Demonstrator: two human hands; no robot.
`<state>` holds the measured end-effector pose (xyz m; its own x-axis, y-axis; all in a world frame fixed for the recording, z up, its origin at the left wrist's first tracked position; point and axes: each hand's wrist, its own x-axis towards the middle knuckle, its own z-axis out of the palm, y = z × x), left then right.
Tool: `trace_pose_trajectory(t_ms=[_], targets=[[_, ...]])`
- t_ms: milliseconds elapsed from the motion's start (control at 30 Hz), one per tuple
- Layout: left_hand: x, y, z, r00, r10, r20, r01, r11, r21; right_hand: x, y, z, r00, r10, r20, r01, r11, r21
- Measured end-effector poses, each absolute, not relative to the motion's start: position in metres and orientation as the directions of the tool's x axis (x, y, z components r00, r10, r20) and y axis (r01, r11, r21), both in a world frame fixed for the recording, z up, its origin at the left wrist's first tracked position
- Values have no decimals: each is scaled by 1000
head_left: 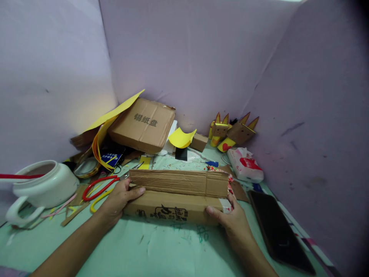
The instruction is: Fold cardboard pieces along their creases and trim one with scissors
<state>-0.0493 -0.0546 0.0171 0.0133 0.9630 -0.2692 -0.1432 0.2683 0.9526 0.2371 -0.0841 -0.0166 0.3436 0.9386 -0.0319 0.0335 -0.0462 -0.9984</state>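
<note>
Left end of the long cardboard box [173, 209] is gripped by the left hand [119, 198], thumb laid on the top edge, fingers behind. Right end is grasped by the right hand [230, 217], thumb on the near face. Box is held between both hands, low over the green tabletop [170, 254], near the middle; a flap [178, 182] is raised along its far side, dark print is seen on the near face. Just beside the left hand, a red handle loop [84, 195] is seen; farther left, a white pot [62, 184]. To the right of the right hand, a dark phone [279, 231] is laid. Beyond it, a tissue pack [248, 167]. At the back, a larger carton [144, 127] is propped at a tilt.
</note>
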Motion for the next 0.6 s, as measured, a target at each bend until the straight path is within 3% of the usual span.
trace_pose_trajectory(t_ms=[167,333,600], targets=[[-48,-53,12,-54,964,-260,-94,255,962,235,-86,-16,250,965,-81,1,-84,-996],[-44,-55,13,-127,962,-243,-60,237,970,233,-88,-12,193,981,-39,-61,-28,-998],[-43,-54,10,-140,955,-262,-74,253,965,236,-84,-20,295,954,-50,-3,-52,-999]])
